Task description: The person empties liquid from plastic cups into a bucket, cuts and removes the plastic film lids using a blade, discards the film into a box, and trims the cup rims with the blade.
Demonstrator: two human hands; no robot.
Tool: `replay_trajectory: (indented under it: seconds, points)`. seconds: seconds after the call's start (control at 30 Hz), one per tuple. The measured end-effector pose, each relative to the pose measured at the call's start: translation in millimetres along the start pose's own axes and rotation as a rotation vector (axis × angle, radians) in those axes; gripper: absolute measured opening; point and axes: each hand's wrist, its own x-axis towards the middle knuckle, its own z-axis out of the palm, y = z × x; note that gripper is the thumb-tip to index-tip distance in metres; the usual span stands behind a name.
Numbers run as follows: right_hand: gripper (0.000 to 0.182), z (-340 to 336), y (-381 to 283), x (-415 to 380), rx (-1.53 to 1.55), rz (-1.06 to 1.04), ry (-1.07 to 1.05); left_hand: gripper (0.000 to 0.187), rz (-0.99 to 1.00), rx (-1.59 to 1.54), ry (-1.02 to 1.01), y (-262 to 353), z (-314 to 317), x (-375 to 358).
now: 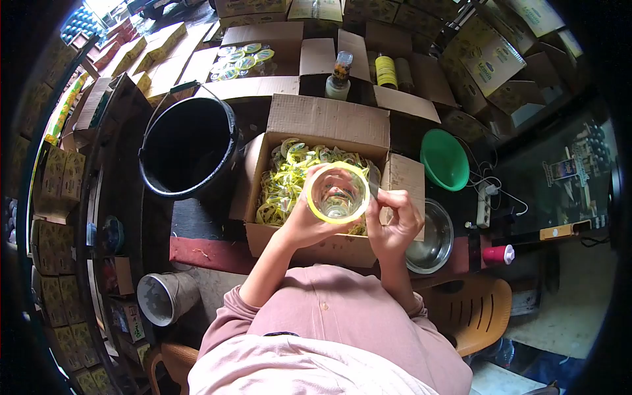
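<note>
My left hand (304, 222) is wrapped round a clear cup (337, 208) with a yellow rim, its mouth turned up toward me. At the cup's right side, my right hand (397, 222) has thumb and forefinger pinched together close to the rim. Something thin and see-through shows by those fingertips, but I cannot make out what it is. Both hands are above the near side of an open cardboard box (329, 118). Inside that box lies a heap of yellow and whitish strips (289, 178), partly hidden by the cup and hands.
A black bucket (230, 141) stands left of the box, a grey bucket (191, 289) lower down. To the right are a green basin (464, 161), a clear bowl (442, 260), a power strip (484, 210) and a pink spool (497, 255). Behind, round lids (245, 63) fill another carton.
</note>
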Motion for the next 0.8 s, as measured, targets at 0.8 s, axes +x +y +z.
replay_trajectory:
  seconds: [0.8]
  points:
    - [0.015, -1.9, 3.2, -0.8, -0.001, 0.038, -0.034, 0.065, 0.044, 0.186, -0.106, -3.1, -7.4, 1.8]
